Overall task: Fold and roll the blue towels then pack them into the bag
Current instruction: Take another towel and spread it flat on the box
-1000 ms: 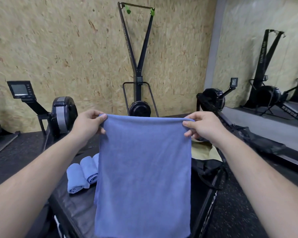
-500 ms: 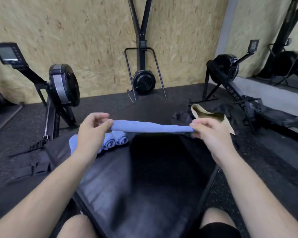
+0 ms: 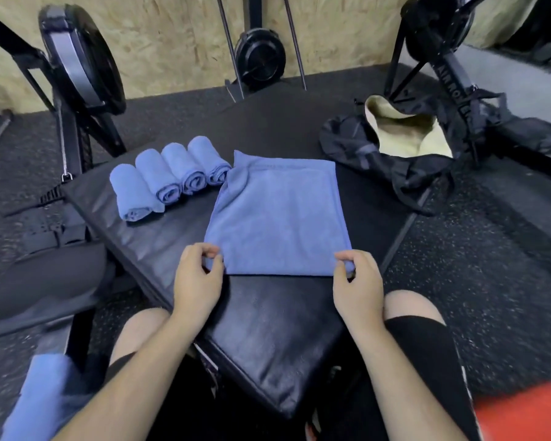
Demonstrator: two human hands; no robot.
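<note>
A blue towel (image 3: 277, 214) lies folded flat on the black padded bench (image 3: 268, 338), its far left corner rumpled. My left hand (image 3: 198, 278) pinches the near left corner and my right hand (image 3: 357, 281) pinches the near right corner. Several rolled blue towels (image 3: 169, 176) lie side by side on the bench to the left of the flat one. The black bag (image 3: 372, 148) with its cream lining open sits at the far right of the bench.
More blue cloth (image 3: 39, 396) shows at the bottom left by my knee. Rowing machines (image 3: 77, 68) stand on the left and behind the bag at the right. Something orange-red (image 3: 522, 415) sits at the bottom right. Dark rubber floor surrounds the bench.
The towel, held up in the air a second ago, has come down and now lies flat on the bench. Both hands still hold its corners, now nearer me. The view has tilted downward.
</note>
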